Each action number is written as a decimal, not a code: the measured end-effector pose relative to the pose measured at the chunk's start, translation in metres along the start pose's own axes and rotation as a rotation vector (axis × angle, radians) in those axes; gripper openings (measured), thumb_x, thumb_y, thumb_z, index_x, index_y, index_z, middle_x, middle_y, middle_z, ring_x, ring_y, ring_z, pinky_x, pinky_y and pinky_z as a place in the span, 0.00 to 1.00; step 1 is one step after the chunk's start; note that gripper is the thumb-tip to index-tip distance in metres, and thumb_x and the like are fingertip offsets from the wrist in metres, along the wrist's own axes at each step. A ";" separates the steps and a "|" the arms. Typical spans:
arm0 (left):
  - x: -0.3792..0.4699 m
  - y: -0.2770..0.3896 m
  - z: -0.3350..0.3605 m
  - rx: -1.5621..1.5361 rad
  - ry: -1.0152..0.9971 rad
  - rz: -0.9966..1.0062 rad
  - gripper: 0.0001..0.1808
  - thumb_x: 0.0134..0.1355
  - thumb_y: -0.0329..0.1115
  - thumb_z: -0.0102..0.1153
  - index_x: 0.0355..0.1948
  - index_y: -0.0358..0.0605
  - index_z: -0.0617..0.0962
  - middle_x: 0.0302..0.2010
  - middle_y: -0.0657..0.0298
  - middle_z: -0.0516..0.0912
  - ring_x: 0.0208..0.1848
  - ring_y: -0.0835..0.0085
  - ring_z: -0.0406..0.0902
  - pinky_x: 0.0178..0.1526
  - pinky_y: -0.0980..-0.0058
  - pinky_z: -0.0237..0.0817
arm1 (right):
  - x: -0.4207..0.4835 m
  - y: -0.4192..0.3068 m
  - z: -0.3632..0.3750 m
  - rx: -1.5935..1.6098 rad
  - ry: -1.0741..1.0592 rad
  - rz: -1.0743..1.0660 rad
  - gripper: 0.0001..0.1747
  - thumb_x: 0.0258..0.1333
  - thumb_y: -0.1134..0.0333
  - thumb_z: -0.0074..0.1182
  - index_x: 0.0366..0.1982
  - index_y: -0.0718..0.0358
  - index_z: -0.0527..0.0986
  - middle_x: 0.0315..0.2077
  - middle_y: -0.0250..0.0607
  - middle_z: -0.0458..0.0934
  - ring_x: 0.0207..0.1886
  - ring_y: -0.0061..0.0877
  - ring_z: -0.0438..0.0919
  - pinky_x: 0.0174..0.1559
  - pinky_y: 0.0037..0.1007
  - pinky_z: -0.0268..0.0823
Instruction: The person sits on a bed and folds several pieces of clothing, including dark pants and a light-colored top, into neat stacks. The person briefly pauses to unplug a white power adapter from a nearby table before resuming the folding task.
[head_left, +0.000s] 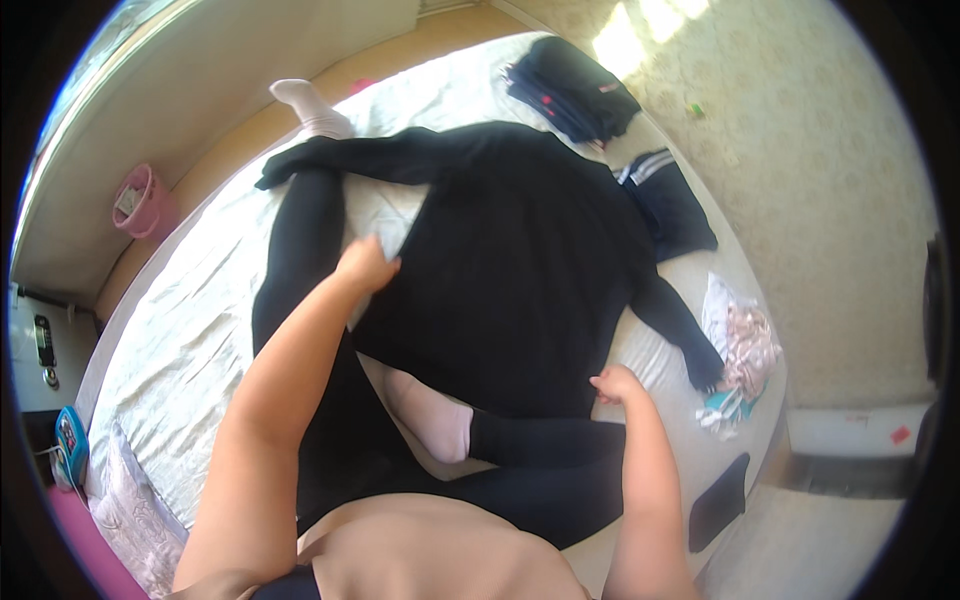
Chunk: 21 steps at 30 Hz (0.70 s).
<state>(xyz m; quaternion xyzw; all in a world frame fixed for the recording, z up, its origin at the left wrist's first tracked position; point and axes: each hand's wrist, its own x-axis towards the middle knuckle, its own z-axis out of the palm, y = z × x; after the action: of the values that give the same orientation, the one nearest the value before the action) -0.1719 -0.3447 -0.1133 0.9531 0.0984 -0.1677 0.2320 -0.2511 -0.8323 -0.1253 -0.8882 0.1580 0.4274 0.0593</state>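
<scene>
A black long-sleeved garment (517, 262) lies spread over a bed, its sleeves reaching out to the upper left and lower right. My left hand (369, 264) is closed on its left edge, about halfway down. On the right, my right hand (616, 385) pinches the garment's edge near the lower right corner. The far sleeve crosses my outstretched leg in black leggings (304, 240). My other leg is folded, its light sock (442, 427) below the garment's lower edge.
Folded dark clothes (574, 90) and dark folded clothing with white stripes (667, 202) lie at the bed's far right. Crumpled pale items (742, 345) touch the right sleeve. A small dark cloth (718, 502) lies lower right. A pink basket (140, 202) stands beyond the bed's left edge.
</scene>
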 end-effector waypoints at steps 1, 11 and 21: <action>0.014 -0.006 -0.016 -0.151 0.233 0.027 0.28 0.52 0.42 0.61 0.53 0.42 0.74 0.55 0.47 0.73 0.56 0.51 0.71 0.55 0.61 0.66 | 0.001 0.001 -0.001 -0.090 0.196 -0.018 0.16 0.54 0.57 0.55 0.31 0.65 0.78 0.28 0.47 0.82 0.34 0.36 0.81 0.37 0.36 0.72; 0.121 -0.133 -0.142 -0.091 0.092 -0.062 0.23 0.50 0.39 0.60 0.48 0.45 0.78 0.54 0.50 0.75 0.56 0.55 0.71 0.52 0.61 0.64 | -0.028 -0.096 -0.024 0.252 0.651 -0.230 0.09 0.53 0.63 0.56 0.28 0.62 0.76 0.24 0.45 0.80 0.30 0.41 0.80 0.34 0.37 0.71; 0.095 -0.176 -0.130 -0.714 0.034 -0.033 0.13 0.59 0.35 0.59 0.42 0.41 0.75 0.35 0.55 0.79 0.37 0.72 0.71 0.39 0.74 0.64 | 0.114 -0.399 -0.180 -0.041 0.884 -0.835 0.22 0.54 0.69 0.54 0.52 0.63 0.68 0.51 0.48 0.73 0.55 0.42 0.72 0.55 0.37 0.64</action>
<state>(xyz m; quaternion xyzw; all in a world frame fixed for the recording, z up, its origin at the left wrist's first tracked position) -0.0946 -0.1188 -0.1112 0.8129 0.1698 -0.1107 0.5460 0.0813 -0.5258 -0.1129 -0.9694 -0.2022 -0.0380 0.1336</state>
